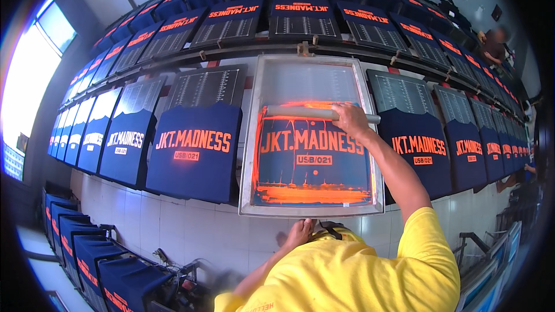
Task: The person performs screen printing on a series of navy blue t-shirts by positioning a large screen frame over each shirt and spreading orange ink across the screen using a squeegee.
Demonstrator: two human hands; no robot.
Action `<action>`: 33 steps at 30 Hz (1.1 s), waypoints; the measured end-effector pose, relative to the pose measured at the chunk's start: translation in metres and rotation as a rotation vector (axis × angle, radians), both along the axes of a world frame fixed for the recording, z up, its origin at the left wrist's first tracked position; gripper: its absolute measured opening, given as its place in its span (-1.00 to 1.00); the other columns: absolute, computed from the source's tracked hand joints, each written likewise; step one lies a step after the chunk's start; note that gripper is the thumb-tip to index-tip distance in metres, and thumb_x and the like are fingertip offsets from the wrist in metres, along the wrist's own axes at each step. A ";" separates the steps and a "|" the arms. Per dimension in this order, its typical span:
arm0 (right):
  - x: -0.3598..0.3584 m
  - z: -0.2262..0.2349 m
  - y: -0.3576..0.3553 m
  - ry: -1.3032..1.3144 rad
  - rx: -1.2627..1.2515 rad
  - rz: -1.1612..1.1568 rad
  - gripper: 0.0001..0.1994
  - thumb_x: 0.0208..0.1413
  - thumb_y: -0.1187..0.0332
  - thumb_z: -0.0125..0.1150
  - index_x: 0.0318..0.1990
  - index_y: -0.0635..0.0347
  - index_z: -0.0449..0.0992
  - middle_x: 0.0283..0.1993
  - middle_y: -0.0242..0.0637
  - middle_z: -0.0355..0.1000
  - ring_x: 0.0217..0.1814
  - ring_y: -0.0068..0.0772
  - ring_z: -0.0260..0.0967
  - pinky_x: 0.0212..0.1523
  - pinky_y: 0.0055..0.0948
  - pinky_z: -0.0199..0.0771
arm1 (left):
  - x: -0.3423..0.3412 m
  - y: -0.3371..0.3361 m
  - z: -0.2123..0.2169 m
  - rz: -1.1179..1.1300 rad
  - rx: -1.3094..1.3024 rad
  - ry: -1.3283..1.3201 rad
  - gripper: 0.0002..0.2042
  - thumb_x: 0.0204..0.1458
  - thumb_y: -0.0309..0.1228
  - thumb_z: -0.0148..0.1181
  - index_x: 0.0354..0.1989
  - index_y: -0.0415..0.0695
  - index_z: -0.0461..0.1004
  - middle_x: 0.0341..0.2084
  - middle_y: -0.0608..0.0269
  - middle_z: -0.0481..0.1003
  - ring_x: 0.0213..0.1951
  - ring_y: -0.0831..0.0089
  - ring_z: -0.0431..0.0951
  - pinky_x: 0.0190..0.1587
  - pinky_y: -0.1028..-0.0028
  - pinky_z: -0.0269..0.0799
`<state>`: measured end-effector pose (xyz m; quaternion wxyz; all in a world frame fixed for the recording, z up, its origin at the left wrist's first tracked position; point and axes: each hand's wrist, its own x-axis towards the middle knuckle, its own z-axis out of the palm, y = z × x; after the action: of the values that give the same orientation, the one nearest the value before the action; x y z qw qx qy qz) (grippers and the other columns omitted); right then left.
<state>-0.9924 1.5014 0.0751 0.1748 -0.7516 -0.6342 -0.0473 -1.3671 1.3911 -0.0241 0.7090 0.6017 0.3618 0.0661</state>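
A screen printing frame [247, 138] with a pale metal border lies over a navy shirt on a printing board in front of me. Bright orange ink streaks its mesh, with a thick band along the near end. My right hand [351, 120] is wrapped round the right part of a squeegee [298, 113] with a grey bar-shaped handle, lying across the mesh above the orange lettering. Ink gathers along the squeegee's far side. My left hand [300, 232] is low by my waist, close to the frame's near edge; its fingers are bunched and partly hidden, so their grip is unclear.
Printed navy shirts [193, 153] on boards stand in a long row to both sides, with more rows beyond a rail [219, 49]. Further shirts [92, 254] hang at lower left. Screen frames [491, 271] lean at lower right. Another person [494, 46] is at far right.
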 end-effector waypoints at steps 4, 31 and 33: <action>0.003 0.003 0.018 -0.002 -0.057 0.013 -0.64 -0.11 0.31 0.41 -0.11 0.13 0.52 -0.24 -0.20 0.56 -0.07 -0.04 0.50 -0.08 -0.10 0.49 | -0.005 0.002 -0.016 0.001 -0.019 0.017 -0.47 0.35 0.01 -0.16 -0.58 -0.12 0.34 -0.67 0.41 0.30 -0.55 0.50 0.27 -0.47 0.38 0.22; -0.159 0.018 -0.149 0.077 -0.243 -0.020 -0.70 -0.15 0.25 0.43 -0.25 0.07 0.51 -0.33 -0.28 0.53 -0.15 -0.15 0.52 -0.16 -0.17 0.51 | -0.003 0.015 -0.016 -0.112 0.011 -0.041 -0.49 0.36 0.00 -0.15 -0.48 -0.17 0.36 -0.65 0.35 0.32 -0.55 0.50 0.29 -0.47 0.40 0.25; -0.152 0.020 -0.141 0.082 -0.252 -0.028 -0.69 -0.15 0.24 0.43 -0.23 0.08 0.51 -0.32 -0.28 0.53 -0.14 -0.14 0.51 -0.16 -0.16 0.51 | -0.003 0.018 -0.003 -0.129 -0.057 -0.028 -0.49 0.35 0.03 -0.16 -0.47 -0.15 0.37 -0.61 0.39 0.33 -0.51 0.51 0.28 -0.44 0.39 0.25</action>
<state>-1.1445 1.3606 0.0955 0.1043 -0.7777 -0.6169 0.0611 -1.3706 1.4089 -0.0276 0.7335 0.6024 0.3142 0.0183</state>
